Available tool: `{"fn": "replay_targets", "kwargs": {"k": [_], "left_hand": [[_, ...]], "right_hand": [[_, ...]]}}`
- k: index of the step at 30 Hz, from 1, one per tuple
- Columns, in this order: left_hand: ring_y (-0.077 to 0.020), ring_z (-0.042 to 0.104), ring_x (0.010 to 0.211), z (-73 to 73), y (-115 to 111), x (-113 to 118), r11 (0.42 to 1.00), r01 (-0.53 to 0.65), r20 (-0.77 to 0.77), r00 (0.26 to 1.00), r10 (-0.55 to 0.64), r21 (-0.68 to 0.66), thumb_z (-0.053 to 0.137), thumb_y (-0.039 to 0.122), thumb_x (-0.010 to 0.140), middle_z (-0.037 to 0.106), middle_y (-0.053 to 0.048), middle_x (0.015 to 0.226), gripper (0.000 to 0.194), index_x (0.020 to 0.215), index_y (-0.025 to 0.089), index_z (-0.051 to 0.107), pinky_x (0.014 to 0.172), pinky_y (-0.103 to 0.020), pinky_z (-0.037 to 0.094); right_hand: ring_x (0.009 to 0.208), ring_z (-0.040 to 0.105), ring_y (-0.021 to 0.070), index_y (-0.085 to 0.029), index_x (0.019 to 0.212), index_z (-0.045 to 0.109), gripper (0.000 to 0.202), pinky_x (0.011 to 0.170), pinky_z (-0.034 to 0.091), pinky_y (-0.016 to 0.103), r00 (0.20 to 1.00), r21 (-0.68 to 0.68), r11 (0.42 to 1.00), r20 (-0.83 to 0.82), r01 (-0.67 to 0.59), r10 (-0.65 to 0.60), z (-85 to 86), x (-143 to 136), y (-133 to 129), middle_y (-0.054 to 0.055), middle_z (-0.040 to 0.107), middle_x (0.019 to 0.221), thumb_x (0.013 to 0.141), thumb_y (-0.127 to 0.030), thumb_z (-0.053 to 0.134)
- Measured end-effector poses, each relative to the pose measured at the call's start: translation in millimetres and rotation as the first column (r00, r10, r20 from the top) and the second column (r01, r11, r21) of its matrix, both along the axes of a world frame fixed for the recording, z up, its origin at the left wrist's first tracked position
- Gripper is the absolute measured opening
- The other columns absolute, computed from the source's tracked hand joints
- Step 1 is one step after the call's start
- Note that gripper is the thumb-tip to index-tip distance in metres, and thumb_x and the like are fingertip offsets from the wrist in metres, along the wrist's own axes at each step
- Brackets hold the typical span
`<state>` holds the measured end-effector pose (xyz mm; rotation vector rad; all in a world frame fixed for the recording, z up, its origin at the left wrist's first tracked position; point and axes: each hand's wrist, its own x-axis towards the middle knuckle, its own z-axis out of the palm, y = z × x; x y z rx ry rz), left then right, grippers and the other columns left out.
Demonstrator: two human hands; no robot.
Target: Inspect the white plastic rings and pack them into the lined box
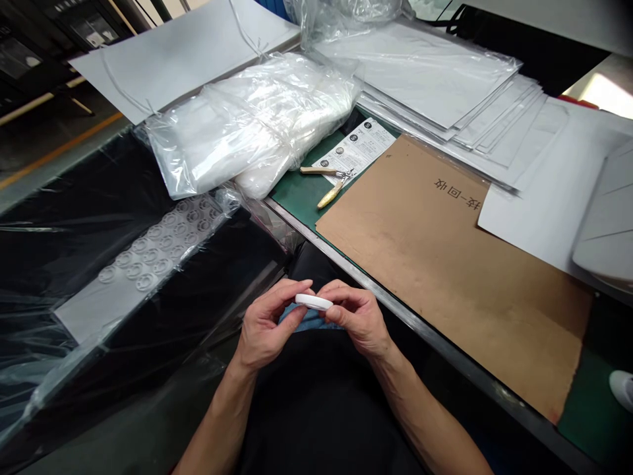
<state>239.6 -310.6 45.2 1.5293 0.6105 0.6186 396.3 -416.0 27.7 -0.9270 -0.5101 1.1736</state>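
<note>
Left hand [267, 326]: nearest my camera with its partner, thumb and fingers pinching one edge of the white disc [314, 302].
Right hand [361, 320]: grasping the opposite edge, so I have the piece bridged between both.
White disc: held nearly edge-on to me, off the counter [297, 198], above the lap.
Pliers [332, 187]: from the disc, at 12 o'clock on the counter, handles spread, the head over a printed sheet [356, 152].
Brown cardboard [445, 264]: flat, between 2 and 3 o'clock.
White sheets [425, 72]: stacked, plastic-wrapped, at 1 o'clock.
Plastic bag [257, 112]: crumpled, between 11 and 12.
Clear rings [151, 254]: at 10 o'clock, in rows on a pale strip over black sheeting [198, 297]; I can't tell their material.
</note>
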Motion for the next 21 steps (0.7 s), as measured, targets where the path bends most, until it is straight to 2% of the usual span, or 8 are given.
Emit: {"fn": "replay_targets", "kwargs": {"k": [4, 7, 9, 12, 15, 18, 21], "left_hand": [[-0.0181, 0.074, 0.089, -0.7, -2.2, 2.5, 0.983, -0.103, -0.048, 0.994, 0.097, -0.151, 0.076, 0.025, 0.091, 0.077, -0.007, 0.099, 0.031, 0.123, 0.021, 0.075, 0.082, -0.026, 0.061], [-0.0190, 0.075, 0.079, -0.1, -2.2, 6.4, 0.959, -0.144, -0.118, 0.986, 0.117, -0.245, 0.078, 0.032, 0.089, 0.080, -0.008, 0.091, 0.029, 0.113, 0.016, 0.077, 0.075, -0.028, 0.063], [-0.0177, 0.073, 0.068, -0.4, -2.6, 8.8, 0.931, -0.154, -0.147, 0.983, 0.111, -0.331, 0.078, 0.035, 0.089, 0.079, -0.006, 0.082, 0.029, 0.109, 0.015, 0.077, 0.068, -0.028, 0.062], [-0.0154, 0.068, 0.055, -1.6, -4.4, 10.6, 0.879, -0.124, -0.132, 0.989, 0.070, -0.461, 0.076, 0.034, 0.090, 0.076, -0.003, 0.070, 0.030, 0.113, 0.014, 0.075, 0.057, -0.027, 0.059], [-0.0147, 0.067, 0.054, -2.0, -6.2, 9.6, 0.842, -0.056, -0.105, 0.994, -0.001, -0.537, 0.072, 0.032, 0.092, 0.076, -0.004, 0.070, 0.033, 0.119, 0.014, 0.074, 0.053, -0.025, 0.057], [-0.0138, 0.069, 0.059, -1.0, -7.6, 6.7, 0.847, -0.011, -0.079, 0.996, -0.037, -0.532, 0.069, 0.033, 0.096, 0.077, -0.005, 0.075, 0.037, 0.127, 0.013, 0.072, 0.056, -0.023, 0.058], [-0.0141, 0.071, 0.065, 0.6, -9.3, 4.3, 0.863, 0.056, -0.042, 0.995, -0.089, -0.501, 0.075, 0.028, 0.092, 0.079, -0.006, 0.082, 0.047, 0.136, 0.015, 0.066, 0.061, -0.023, 0.059]], "right_hand": [[0.076, 0.060, 0.0187, -0.025, 0.091, 0.085, 0.022, 0.068, 0.052, 0.033, 1.000, -0.030, 1.000, 0.015, 0.001, 0.000, 2.7, -0.5, -0.2, 0.005, 0.070, 0.091, 0.079, -0.043, 0.090], [0.082, 0.065, 0.0211, -0.024, 0.095, 0.084, 0.024, 0.073, 0.054, 0.035, 1.000, -0.038, 0.999, 0.020, -0.022, 0.022, 5.2, -2.0, 0.8, 0.005, 0.071, 0.092, 0.080, -0.042, 0.089], [0.078, 0.066, 0.0207, -0.023, 0.100, 0.082, 0.028, 0.073, 0.056, 0.035, 1.000, -0.057, 0.998, -0.018, -0.026, 0.025, 6.0, -3.5, 2.1, 0.005, 0.072, 0.089, 0.081, -0.042, 0.088], [0.067, 0.064, 0.0164, -0.023, 0.111, 0.078, 0.037, 0.064, 0.055, 0.030, 0.996, -0.076, 0.997, -0.087, 0.003, -0.010, 3.9, -5.0, 3.7, 0.002, 0.072, 0.082, 0.081, -0.040, 0.088], [0.063, 0.061, 0.0129, -0.023, 0.120, 0.075, 0.042, 0.058, 0.051, 0.024, 0.994, -0.067, 0.998, -0.110, -0.006, -0.001, -0.3, -4.2, 3.7, 0.000, 0.071, 0.081, 0.083, -0.038, 0.087], [0.064, 0.062, 0.0133, -0.022, 0.117, 0.076, 0.036, 0.056, 0.051, 0.023, 0.991, -0.075, 0.997, -0.135, -0.032, 0.022, -3.0, -1.8, 2.8, 0.001, 0.073, 0.083, 0.086, -0.038, 0.083], [0.063, 0.062, 0.0139, -0.020, 0.111, 0.078, 0.033, 0.054, 0.051, 0.024, 0.979, -0.120, 0.992, -0.203, -0.042, 0.017, -3.1, -0.9, 2.5, 0.003, 0.075, 0.083, 0.086, -0.041, 0.082]]}}
